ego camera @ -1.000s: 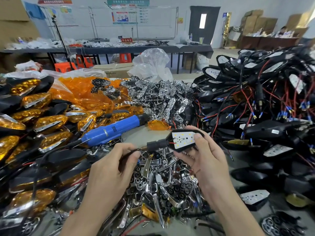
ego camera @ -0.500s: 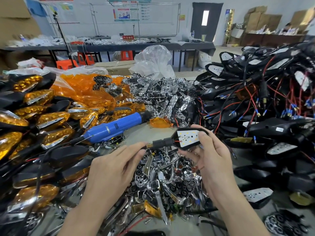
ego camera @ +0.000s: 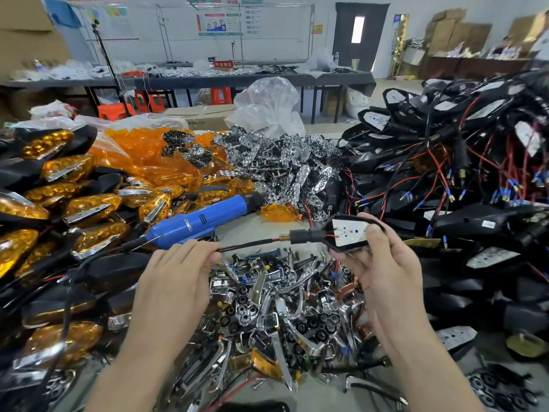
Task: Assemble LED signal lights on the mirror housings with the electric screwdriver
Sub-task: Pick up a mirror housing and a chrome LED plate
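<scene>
My right hand (ego camera: 383,272) grips a black mirror housing (ego camera: 350,231) whose white LED board faces up, thumb on the board's right end. From the housing's stem a black cable (ego camera: 246,244) runs left, and my left hand (ego camera: 175,281) pinches its free end between thumb and fingers. The blue electric screwdriver (ego camera: 205,218) lies on the table behind my left hand, untouched, its cord trailing to the left.
Finished amber-lens lights (ego camera: 59,209) are heaped at the left, loose orange lenses (ego camera: 148,156) and chrome reflectors (ego camera: 285,165) behind. Chrome parts (ego camera: 276,307) cover the table below my hands. A tall pile of black wired housings (ego camera: 460,173) fills the right.
The left hand has slid leftward along the cable, away from the housing's stem, so more cable shows between the hands. The right hand still holds the housing.
</scene>
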The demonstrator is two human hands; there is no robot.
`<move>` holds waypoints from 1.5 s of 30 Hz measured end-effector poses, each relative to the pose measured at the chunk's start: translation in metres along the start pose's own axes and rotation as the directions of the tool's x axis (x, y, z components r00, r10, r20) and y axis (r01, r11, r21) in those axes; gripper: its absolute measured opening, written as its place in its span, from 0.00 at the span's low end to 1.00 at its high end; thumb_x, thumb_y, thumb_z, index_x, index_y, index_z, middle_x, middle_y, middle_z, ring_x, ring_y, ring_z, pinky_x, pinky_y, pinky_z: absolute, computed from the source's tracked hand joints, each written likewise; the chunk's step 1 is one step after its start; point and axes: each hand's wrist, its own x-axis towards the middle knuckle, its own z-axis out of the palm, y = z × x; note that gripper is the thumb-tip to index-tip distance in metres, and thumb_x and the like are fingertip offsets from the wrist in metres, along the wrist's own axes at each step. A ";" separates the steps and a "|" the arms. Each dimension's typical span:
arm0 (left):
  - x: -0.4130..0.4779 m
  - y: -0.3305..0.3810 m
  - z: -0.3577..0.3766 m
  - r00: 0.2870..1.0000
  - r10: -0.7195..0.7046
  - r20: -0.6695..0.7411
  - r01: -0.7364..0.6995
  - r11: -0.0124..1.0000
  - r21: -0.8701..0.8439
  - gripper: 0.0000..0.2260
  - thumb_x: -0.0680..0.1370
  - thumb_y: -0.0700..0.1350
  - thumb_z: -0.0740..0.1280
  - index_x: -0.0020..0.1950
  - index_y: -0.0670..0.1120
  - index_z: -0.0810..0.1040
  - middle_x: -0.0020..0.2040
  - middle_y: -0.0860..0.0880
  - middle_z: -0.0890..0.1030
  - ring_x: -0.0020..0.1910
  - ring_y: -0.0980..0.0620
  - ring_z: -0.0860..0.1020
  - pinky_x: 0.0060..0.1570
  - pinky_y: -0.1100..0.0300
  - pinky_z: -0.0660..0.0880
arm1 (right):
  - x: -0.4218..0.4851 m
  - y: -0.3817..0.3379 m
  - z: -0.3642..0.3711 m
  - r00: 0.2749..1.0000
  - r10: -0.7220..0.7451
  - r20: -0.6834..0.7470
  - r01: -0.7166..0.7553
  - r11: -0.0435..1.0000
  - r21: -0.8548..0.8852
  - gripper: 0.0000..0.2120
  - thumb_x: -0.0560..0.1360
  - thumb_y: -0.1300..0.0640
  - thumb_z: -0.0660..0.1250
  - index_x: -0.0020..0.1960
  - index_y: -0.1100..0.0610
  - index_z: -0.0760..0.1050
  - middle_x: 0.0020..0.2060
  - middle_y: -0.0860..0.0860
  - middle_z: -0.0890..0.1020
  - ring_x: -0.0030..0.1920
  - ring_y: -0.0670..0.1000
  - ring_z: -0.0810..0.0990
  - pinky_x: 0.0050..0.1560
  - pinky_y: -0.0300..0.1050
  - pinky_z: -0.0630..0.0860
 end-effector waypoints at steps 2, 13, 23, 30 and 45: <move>0.000 -0.005 0.000 1.000 0.006 0.004 -0.006 1.000 0.015 0.13 0.81 0.48 0.57 0.52 0.46 0.80 0.40 0.52 0.80 0.37 0.50 0.72 0.42 0.55 0.67 | 0.001 0.000 0.000 1.000 -0.006 -0.017 0.007 1.000 0.008 0.12 0.86 0.60 0.57 0.58 0.60 0.80 0.48 0.59 0.87 0.48 0.56 0.87 0.45 0.44 0.84; 0.000 -0.001 -0.015 0.997 -0.048 0.053 0.044 0.997 0.067 0.07 0.83 0.42 0.63 0.51 0.45 0.81 0.38 0.52 0.80 0.33 0.49 0.73 0.38 0.51 0.74 | 0.000 0.002 0.002 1.000 0.004 -0.012 -0.004 1.000 0.013 0.13 0.86 0.59 0.58 0.56 0.56 0.82 0.49 0.58 0.87 0.49 0.56 0.88 0.45 0.44 0.84; 0.056 0.031 -0.048 0.999 0.024 0.035 -0.024 1.000 0.008 0.14 0.83 0.55 0.57 0.57 0.52 0.80 0.43 0.55 0.78 0.30 0.51 0.77 0.23 0.53 0.75 | 0.003 -0.016 -0.010 0.980 0.111 -0.165 -0.048 0.937 0.346 0.10 0.85 0.61 0.60 0.50 0.61 0.79 0.41 0.53 0.87 0.45 0.52 0.87 0.45 0.41 0.83; 0.059 -0.010 -0.046 0.992 0.020 0.126 -0.052 0.964 0.259 0.11 0.83 0.47 0.64 0.57 0.46 0.84 0.43 0.47 0.79 0.40 0.44 0.77 0.42 0.47 0.75 | -0.009 -0.005 0.007 0.979 0.178 -0.094 -0.150 0.956 0.251 0.11 0.85 0.60 0.59 0.60 0.61 0.79 0.49 0.57 0.88 0.49 0.54 0.88 0.47 0.43 0.84; 0.011 0.029 -0.003 0.993 0.104 0.061 -0.101 0.994 -0.050 0.16 0.82 0.53 0.58 0.57 0.47 0.81 0.46 0.54 0.82 0.45 0.53 0.77 0.52 0.57 0.68 | -0.014 0.000 0.021 0.992 0.128 0.006 -0.129 0.988 0.083 0.13 0.85 0.58 0.60 0.54 0.53 0.84 0.51 0.58 0.87 0.49 0.55 0.87 0.51 0.51 0.85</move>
